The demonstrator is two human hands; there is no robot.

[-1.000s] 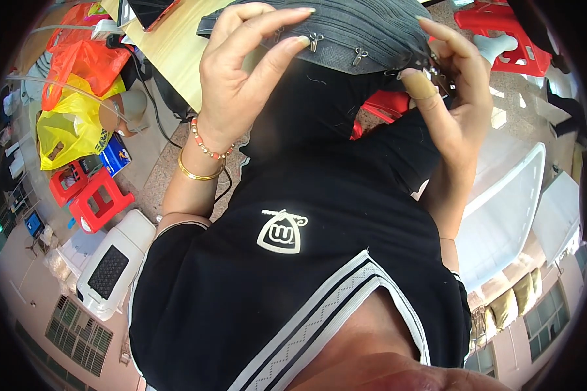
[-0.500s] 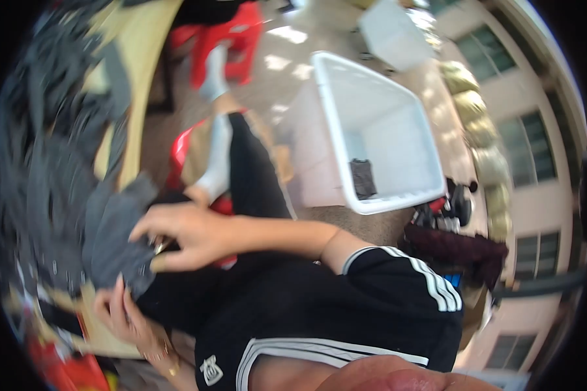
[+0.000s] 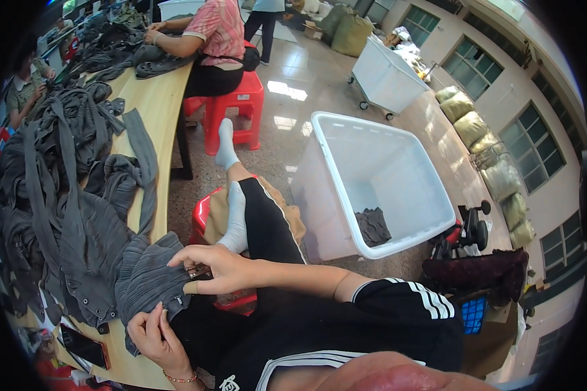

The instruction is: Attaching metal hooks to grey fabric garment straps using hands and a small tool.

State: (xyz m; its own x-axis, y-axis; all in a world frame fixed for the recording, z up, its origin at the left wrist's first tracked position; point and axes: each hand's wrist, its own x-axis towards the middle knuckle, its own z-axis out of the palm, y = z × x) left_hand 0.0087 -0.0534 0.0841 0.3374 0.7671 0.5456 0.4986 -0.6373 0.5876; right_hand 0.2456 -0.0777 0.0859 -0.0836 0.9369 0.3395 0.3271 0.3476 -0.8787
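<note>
A dark grey pleated garment lies over the table's near edge and reaches my lap. My left hand pinches its lower edge between thumb and fingers. Just above, my right hand is curled over the garment, with a yellowish cover on its thumb tip. Something small and shiny shows inside its bent fingers, too hidden to name. Small metal fittings show along the garment's edge.
A heap of similar grey garments covers much of the wooden table; a phone lies nearby. To the right stands a white bin with a dark cloth inside. A person on a red stool works farther up the table.
The view has swung, so the table, bin and hands sit lower in the picture, now sharper. Both hands stay at the same grey garment, the left still pinching its edge.
</note>
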